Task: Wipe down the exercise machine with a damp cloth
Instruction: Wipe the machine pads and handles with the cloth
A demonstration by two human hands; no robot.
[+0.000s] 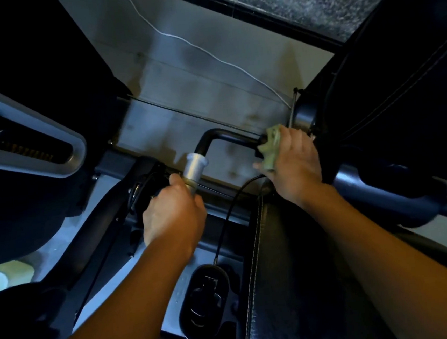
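A bent black handle bar of the exercise machine ends in a silver metal grip. My left hand grips the lower end of that silver grip. My right hand holds a pale green cloth wrapped round the right end of the black bar, where it joins the machine's frame. Part of the cloth is hidden under my fingers.
A black padded seat with white stitching lies below my right arm. A black cable runs down to an oval black plastic housing. Dark pads stand at left and right. A white cord crosses the pale floor.
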